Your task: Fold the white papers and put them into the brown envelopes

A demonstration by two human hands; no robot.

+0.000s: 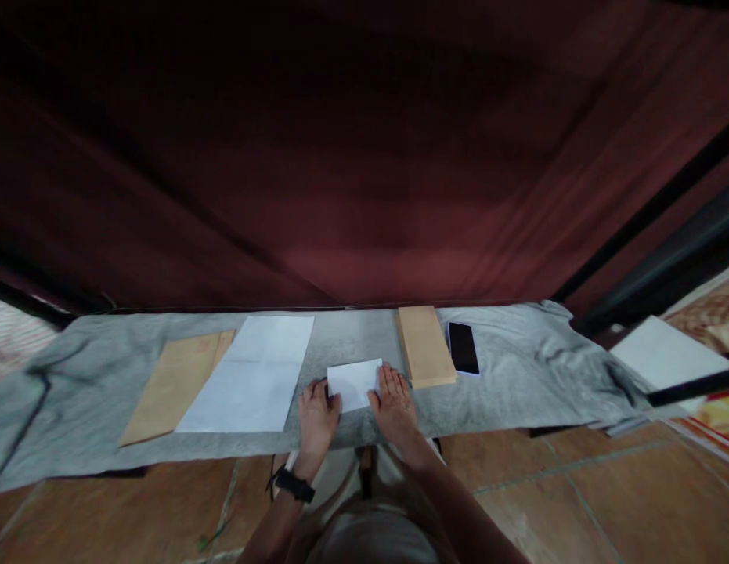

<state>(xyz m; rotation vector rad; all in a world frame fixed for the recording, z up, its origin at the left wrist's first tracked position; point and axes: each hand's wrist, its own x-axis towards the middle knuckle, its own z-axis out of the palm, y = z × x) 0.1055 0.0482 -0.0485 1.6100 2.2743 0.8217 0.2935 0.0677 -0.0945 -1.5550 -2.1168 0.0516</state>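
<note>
Paper point(355, 384) between the hands looks light, easily creased, best held by its edges; left hand point(318, 413), at its nine o'clock, spreads thumb from fingers; right hand point(395, 403), at three, lies straight-fingered.

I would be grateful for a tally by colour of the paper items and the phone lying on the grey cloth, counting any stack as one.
White: 2 (large sheet, small paper)
Brown: 2 (flat brown paper, brown paper bundle)
Black: 1 (phone, with a pale edge)
Total: 5
</note>
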